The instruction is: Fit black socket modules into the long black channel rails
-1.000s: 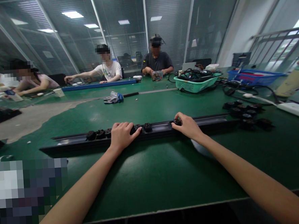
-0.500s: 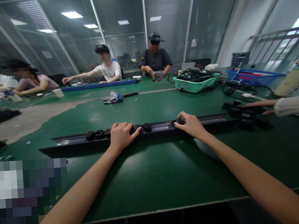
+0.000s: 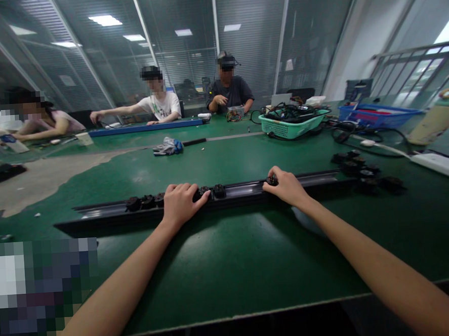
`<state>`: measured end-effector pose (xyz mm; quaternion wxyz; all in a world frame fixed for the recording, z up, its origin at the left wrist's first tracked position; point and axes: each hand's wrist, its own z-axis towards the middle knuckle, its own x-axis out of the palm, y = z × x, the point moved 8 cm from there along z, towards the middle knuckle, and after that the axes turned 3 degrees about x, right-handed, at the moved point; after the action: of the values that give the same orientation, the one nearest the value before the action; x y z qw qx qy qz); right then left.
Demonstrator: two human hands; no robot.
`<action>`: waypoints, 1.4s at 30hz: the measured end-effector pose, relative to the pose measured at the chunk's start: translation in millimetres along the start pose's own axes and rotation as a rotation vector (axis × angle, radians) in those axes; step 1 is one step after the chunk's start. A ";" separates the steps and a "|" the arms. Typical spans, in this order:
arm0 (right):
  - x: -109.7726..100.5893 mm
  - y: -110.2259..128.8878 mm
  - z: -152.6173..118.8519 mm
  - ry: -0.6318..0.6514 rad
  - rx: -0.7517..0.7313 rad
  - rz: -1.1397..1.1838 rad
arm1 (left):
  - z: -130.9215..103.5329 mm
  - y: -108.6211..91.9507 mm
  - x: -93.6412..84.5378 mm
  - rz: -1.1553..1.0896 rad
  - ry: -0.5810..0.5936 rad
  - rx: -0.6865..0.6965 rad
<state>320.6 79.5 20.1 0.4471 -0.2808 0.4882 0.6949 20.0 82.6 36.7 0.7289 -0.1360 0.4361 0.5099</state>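
Note:
A long black channel rail (image 3: 244, 189) lies across the table with several small round black socket modules (image 3: 133, 203) sitting in its groove. My left hand (image 3: 181, 203) is wrapped over the rail left of the middle, its fingers on the far side and its thumb by a module, hiding part of the row. Just right of that thumb stands another socket module (image 3: 219, 190). My right hand (image 3: 287, 186) pinches a black socket module (image 3: 272, 180) between thumb and fingers at the rail, farther right. Whether this module is fully seated in the groove cannot be seen.
Loose black modules (image 3: 367, 172) are heaped past the rail's right end, near a white power strip (image 3: 441, 166). Behind stand a green basket (image 3: 288, 127) of cables and a blue basket (image 3: 381, 115). Gloves (image 3: 169, 146) lie mid-table. Several people sit across the table.
Another person's hand and sleeve have left the loose modules at the right. The view has shifted slightly; both my hands keep their places on the rail and module.

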 end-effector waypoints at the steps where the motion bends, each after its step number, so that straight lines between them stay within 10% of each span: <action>1: 0.0 -0.6 0.2 0.003 0.003 -0.001 | -0.1 0.0 0.1 0.001 -0.001 0.001; 42: -22.1 -34.5 3.7 0.090 0.224 -0.383 | -0.1 -0.7 -1.7 -0.027 0.002 -0.006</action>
<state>361.5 79.5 24.9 0.5769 -0.3476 0.5196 0.5257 20.3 81.1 37.8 0.7349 -0.1446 0.4332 0.5014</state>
